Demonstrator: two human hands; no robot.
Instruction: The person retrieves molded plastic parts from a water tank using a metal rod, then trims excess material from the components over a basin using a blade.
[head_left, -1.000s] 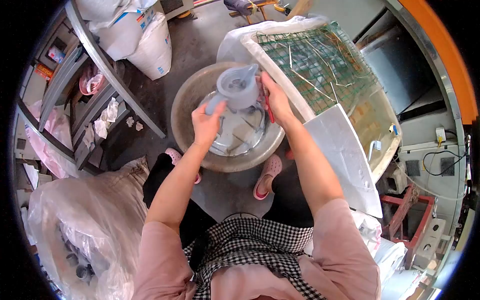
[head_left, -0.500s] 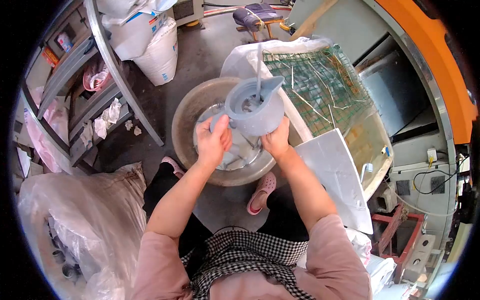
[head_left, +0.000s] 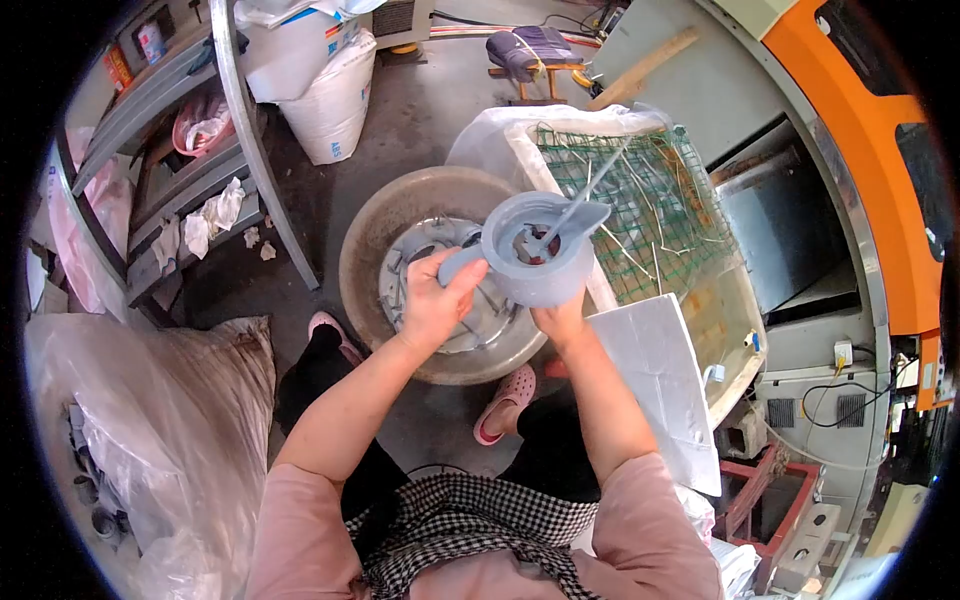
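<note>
My left hand (head_left: 435, 305) is wrapped around the handle of a grey plastic jug (head_left: 540, 288) with a pointed spout on its right. A thin grey stick (head_left: 592, 182) slants up out of its opening. Beneath the jug, my right hand (head_left: 562, 318) grips its lower side; those fingers are partly hidden by the body. The jug is over the right side of a wide round basin (head_left: 362, 270) on the floor, which holds pale grey plastic scraps (head_left: 410, 245).
Right of the basin stands a white tub (head_left: 745, 385) topped by green mesh (head_left: 700, 205) with thin sticks on it. A white board (head_left: 655, 380) leans there. Metal shelving (head_left: 268, 190) and white sacks (head_left: 328, 115) stand left; a plastic-covered heap (head_left: 170, 400) lies nearer me.
The jug and both hands have shifted right and slightly down in view. The stick now slants to the right instead of standing nearly upright. The camera view has turned a little.
</note>
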